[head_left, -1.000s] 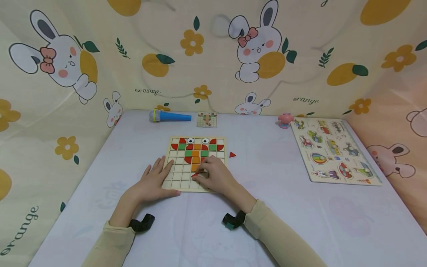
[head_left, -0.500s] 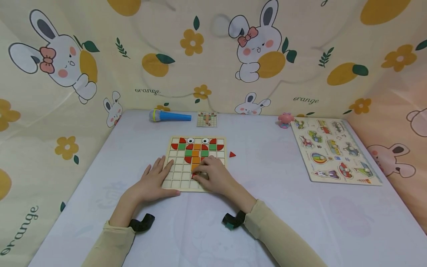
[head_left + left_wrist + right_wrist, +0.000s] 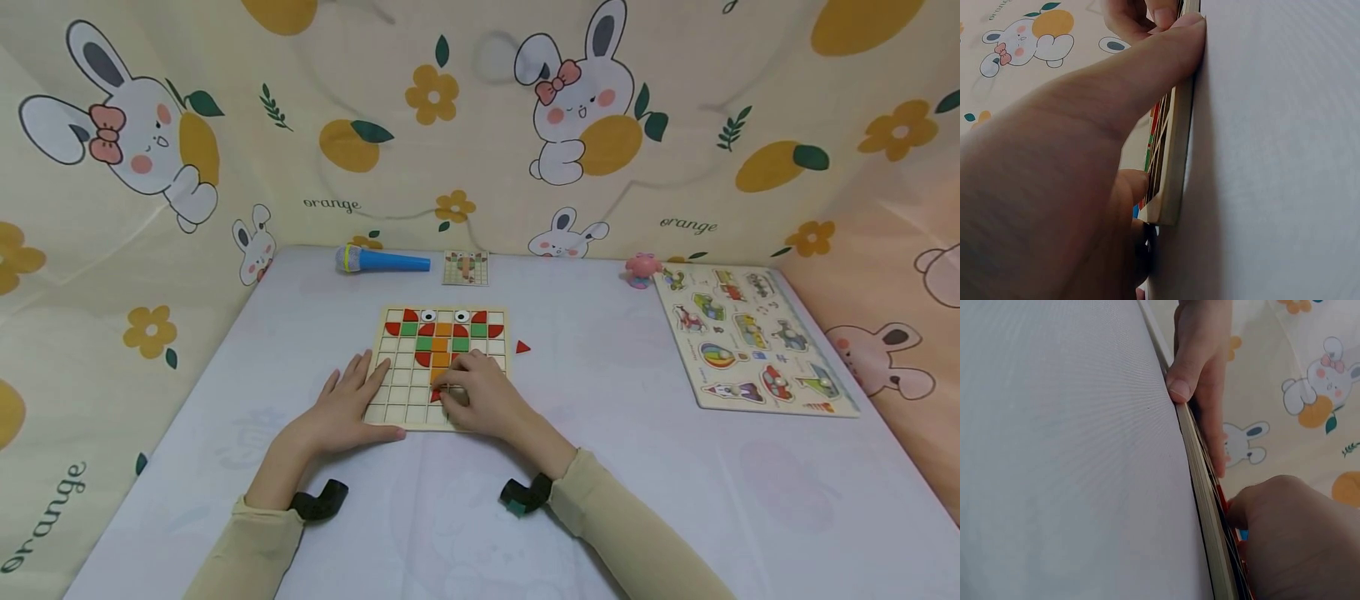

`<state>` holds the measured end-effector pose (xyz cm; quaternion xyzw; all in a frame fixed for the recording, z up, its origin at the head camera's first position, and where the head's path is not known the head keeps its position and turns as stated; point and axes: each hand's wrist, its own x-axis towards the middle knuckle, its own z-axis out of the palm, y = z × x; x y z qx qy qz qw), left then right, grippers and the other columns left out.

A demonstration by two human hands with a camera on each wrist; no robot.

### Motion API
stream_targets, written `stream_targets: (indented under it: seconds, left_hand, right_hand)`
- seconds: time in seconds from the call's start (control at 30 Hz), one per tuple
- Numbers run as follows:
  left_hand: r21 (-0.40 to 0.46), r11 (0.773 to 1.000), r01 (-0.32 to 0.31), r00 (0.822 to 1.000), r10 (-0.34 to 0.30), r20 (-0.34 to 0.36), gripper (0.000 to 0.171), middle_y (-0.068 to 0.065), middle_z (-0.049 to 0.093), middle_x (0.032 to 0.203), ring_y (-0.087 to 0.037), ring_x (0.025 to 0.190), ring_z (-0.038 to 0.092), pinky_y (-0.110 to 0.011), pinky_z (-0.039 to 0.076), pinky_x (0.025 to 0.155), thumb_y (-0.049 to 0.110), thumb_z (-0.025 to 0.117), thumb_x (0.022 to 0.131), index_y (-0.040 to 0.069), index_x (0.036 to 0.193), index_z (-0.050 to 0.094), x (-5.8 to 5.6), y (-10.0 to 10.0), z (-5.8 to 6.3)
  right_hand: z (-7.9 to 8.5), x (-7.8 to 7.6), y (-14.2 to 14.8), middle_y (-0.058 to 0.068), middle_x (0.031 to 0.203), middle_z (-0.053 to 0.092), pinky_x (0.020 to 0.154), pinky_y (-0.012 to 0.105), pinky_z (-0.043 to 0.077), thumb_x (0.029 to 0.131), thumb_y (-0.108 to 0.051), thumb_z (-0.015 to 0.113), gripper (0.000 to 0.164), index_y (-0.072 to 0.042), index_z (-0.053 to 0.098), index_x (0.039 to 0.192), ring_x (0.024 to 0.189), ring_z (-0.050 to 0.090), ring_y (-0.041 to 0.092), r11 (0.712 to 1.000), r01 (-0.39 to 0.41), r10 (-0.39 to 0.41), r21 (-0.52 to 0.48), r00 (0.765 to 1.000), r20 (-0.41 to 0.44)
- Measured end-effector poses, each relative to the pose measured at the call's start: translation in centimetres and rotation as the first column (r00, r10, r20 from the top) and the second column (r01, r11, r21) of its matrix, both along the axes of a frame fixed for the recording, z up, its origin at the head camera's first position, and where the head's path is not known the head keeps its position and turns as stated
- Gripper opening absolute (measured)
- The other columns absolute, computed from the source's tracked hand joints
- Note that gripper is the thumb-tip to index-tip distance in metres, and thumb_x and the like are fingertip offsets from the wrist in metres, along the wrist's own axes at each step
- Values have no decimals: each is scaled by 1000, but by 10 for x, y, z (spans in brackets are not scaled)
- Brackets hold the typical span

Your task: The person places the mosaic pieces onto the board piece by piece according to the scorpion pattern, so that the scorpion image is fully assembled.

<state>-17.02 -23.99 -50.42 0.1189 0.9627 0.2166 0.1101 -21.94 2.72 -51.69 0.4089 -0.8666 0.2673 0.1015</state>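
Observation:
A wooden grid board point(image 3: 397, 393) lies on the white table, bearing red, green and orange tiles and two googly-eye pieces. My left hand point(image 3: 339, 414) rests on the board's left side, fingers spread. In the left wrist view its thumb point(image 3: 1169, 47) lies along the board's near edge. My right hand point(image 3: 483, 396) is over the lower middle of the board, its thumb and fingertips pinching a small red tile point(image 3: 436, 397) just below the orange column. The fingers partly hide that tile, so its full outline cannot be told. A loose red triangle tile point(image 3: 522, 347) lies right of the board.
Behind the board are a blue toy microphone point(image 3: 393, 262) and a small pattern card point(image 3: 466, 268). A pink figurine point(image 3: 642, 271) stands beside a picture puzzle board point(image 3: 750, 342) on the right. A rabbit-print cloth point(image 3: 480, 167) hangs at the back.
The small red tile has turned and now lies flatter below the orange column, with more of it showing. My right fingertips have shifted slightly to the right. My left hand has stayed still.

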Motion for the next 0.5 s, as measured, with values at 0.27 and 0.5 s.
stream_targets:
  seconds: [0.27,0.5]
  left_hand:
    - [2,1000,-1,1000,1,-4,118,-29,6,175,-50,162,3,-71,3,127,66,78,84,4,169,22,0,1,0]
    - [2,1000,-4,1000,4,-4,118,-29,6,175,-50,162,2,-71,3,127,65,78,84,4,169,22,0,1,1]
  right_hand:
    - [-2,-1,0,-1,97,68,80,38,47,95,-9,66,23,-21,83,105,90,56,20,1000,21,-21,-5,1000,-13]
    - [-3,-2,1,0,97,68,81,37,49,92,-7,66,23,-17,81,105,90,57,20,1000,6,-6,-13,1000,-24]
